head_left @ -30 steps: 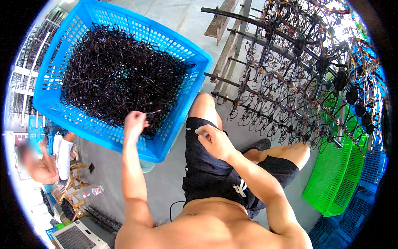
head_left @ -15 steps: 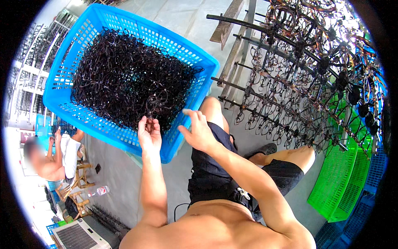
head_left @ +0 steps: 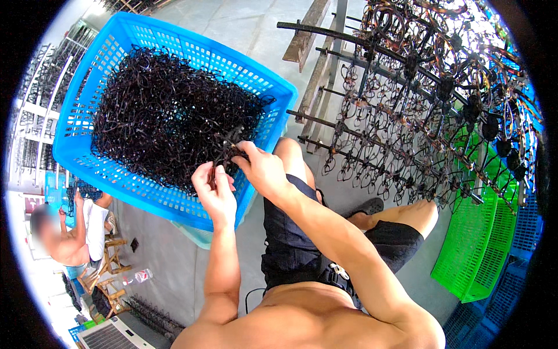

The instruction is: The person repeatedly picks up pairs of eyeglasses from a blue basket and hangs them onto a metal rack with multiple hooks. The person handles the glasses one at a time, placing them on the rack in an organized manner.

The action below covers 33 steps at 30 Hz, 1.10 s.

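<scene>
A large blue plastic basket point(head_left: 145, 193) holds a tangled heap of thin dark looped pieces point(head_left: 151, 110). At its near right corner my left hand point(head_left: 215, 191) is closed, its thumb and fingers pinching a dark looped piece point(head_left: 225, 152). The thumb and forefinger of my right hand point(head_left: 263, 168) are pressed together on the same piece, just above and to the right. Its exact kind cannot be made out against the heap behind it. Both hands are close together over the basket's edge.
To the right, a rack of dark rods point(head_left: 331, 119) carries many hanging looped pieces. Green crates point(head_left: 465, 250) and blue crates point(head_left: 494, 314) stand beyond it. At the left another person point(head_left: 67, 238) sits near wooden stools point(head_left: 110, 262). A plastic bottle point(head_left: 138, 277) lies on the floor.
My right hand has moved left from the basket's rim and taken hold of the dark looped piece. My left hand has turned and closed its fingers. The view has shifted slightly.
</scene>
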Available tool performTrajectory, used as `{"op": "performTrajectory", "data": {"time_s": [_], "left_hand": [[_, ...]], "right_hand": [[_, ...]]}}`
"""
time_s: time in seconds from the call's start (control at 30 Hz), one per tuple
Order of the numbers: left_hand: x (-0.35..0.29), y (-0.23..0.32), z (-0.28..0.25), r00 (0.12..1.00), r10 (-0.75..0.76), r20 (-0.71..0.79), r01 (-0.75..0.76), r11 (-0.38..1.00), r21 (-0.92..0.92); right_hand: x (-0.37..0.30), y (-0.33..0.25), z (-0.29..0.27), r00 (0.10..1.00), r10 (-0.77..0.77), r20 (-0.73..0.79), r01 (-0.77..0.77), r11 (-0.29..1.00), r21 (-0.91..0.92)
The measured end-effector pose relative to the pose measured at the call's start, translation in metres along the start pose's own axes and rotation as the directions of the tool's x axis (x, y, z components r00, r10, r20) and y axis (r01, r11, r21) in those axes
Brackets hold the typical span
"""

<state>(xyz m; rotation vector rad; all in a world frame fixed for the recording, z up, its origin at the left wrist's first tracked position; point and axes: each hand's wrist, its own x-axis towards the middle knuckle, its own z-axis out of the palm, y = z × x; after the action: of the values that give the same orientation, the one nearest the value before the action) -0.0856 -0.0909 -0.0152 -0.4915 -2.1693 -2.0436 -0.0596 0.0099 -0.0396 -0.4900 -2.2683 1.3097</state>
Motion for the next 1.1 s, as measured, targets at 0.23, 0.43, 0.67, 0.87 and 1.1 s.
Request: {"op": "performTrajectory", "data": {"time_s": [0.23,0.43,0.67,0.87,1.1], "left_hand": [[0.036,-0.018,-0.028,0.962,0.165,-0.217,-0.134,0.979,0.153],[0.039,-0.034,-0.041,0.946,-0.28,-0.165,0.257,0.955,-0.145],[0.028,-0.033,-0.038,0.908,-0.418,-0.002,0.36,0.785,-0.503],[0.017,-0.031,-0.033,0.896,-0.382,0.227,0.443,0.735,-0.514],[0.002,-0.021,-0.004,0.984,-0.174,0.034,0.176,0.983,-0.06]], "right_hand": [[0.004,-0.012,0.018,0.976,-0.159,0.15,0.12,0.963,0.242],[0.004,-0.017,0.032,0.958,-0.065,0.279,0.066,0.998,0.006],[-0.004,-0.015,0.027,0.967,-0.013,0.256,-0.016,0.993,0.113],[-0.012,-0.004,0.011,0.99,-0.125,0.067,0.129,0.989,-0.068],[-0.016,0.005,0.0,0.971,-0.206,-0.124,0.183,0.967,-0.174]]}}
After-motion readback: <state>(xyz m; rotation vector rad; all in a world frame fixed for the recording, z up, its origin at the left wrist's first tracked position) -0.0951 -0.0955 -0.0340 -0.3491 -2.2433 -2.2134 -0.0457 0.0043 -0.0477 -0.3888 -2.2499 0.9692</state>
